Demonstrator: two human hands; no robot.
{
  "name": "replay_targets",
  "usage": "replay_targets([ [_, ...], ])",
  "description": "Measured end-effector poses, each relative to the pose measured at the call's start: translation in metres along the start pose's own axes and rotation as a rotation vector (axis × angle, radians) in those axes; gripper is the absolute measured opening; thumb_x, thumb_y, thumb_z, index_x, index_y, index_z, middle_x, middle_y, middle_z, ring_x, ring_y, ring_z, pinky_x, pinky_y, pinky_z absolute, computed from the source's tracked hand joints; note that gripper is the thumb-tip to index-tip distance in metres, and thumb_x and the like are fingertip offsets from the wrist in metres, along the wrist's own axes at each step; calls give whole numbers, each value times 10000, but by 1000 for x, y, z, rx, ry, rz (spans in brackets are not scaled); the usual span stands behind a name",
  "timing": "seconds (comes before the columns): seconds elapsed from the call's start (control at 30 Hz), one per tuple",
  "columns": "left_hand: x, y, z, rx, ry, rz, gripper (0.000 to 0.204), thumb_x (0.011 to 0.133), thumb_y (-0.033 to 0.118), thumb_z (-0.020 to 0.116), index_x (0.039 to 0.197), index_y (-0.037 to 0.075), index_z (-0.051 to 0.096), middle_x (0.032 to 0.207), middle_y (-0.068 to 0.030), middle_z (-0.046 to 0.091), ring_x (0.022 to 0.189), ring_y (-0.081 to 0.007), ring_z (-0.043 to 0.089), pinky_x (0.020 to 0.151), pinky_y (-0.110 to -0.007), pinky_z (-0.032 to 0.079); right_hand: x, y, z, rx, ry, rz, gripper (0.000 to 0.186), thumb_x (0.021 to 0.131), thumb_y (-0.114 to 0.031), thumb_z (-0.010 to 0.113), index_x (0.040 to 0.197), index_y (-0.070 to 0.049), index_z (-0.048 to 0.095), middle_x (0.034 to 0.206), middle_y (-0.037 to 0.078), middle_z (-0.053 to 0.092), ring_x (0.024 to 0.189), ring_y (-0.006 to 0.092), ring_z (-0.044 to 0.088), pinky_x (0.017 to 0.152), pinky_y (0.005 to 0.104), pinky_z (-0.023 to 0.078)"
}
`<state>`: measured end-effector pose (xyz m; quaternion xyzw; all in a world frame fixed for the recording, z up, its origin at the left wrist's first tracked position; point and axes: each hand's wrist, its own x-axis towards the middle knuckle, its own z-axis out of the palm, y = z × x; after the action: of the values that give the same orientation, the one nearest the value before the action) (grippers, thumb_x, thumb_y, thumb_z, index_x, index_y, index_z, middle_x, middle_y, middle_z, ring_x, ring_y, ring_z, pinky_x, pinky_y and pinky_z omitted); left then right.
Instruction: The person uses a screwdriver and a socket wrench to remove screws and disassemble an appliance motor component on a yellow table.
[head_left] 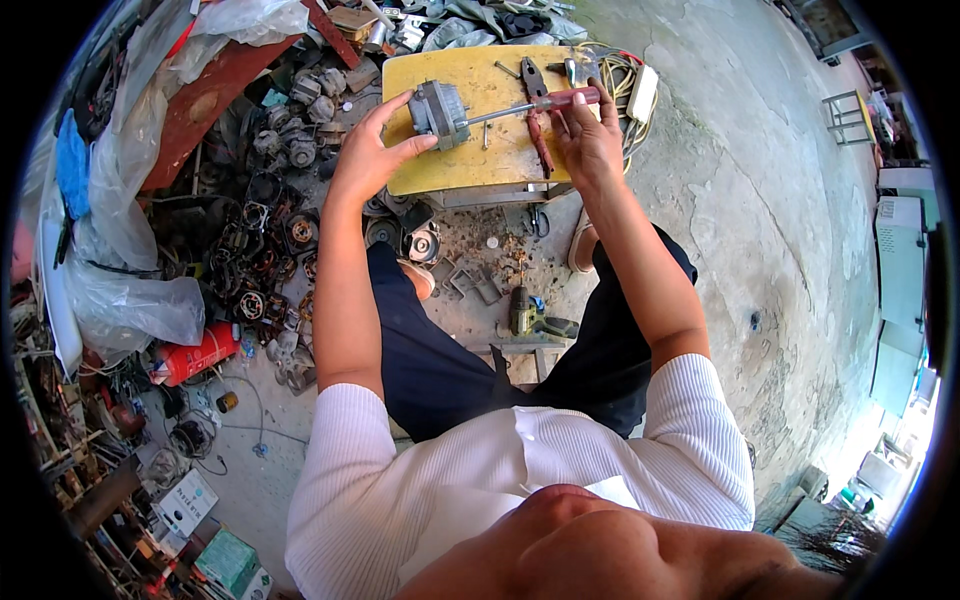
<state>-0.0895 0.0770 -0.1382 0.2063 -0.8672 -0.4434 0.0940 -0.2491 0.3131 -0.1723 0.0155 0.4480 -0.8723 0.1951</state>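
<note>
A grey finned metal motor (440,105) rests near the left side of a small yellow table (430,178). My left hand (375,150) grips it, thumb on the near side and fingers on the far left. In my right hand (590,140) is a screwdriver (500,112) with a reddish see-through handle, its shaft lying almost level and pointing left. The tip meets the motor's right side; the exact contact spot is too small to make out. Between the hands lie red-handled pliers (538,125), a small bolt (486,136) and a longer bolt (507,69).
Beyond the pliers lies a tool with a green and white handle (571,70). Coiled cable (612,58) and a white power strip (643,93) hang at the table's right. Motor parts (265,215) heap up on the left. A cordless drill (524,312) stands between my legs.
</note>
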Motion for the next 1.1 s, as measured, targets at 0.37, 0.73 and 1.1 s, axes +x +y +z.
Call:
replay_targets([
  [0.37,0,-2,0,11,18,10,799,730,378,851,1415,105,544,1437,-183,530,1342,-291,497,1096,-393,382,3,-2,-1,10,-8,61,403,1005,-167,600,1375,-198,443,1175,50,586,1073,190,607,952,365,496],
  [0.73,0,-2,-1,-1,-2,11,793,749,367,844,1419,77,534,1451,-195,513,1361,-283,476,1108,-382,364,1,-7,6,-12,34,35,450,1015,-130,565,1425,-91,384,1185,99,568,1122,222,593,997,404,505],
  [1.1,-1,-2,-1,9,-1,14,808,749,391,840,1424,77,526,1442,-197,522,1352,-286,487,1106,-386,366,-1,1,3,-26,12,11,491,999,-110,595,1439,-114,378,1145,73,585,1019,177,618,878,305,510],
])
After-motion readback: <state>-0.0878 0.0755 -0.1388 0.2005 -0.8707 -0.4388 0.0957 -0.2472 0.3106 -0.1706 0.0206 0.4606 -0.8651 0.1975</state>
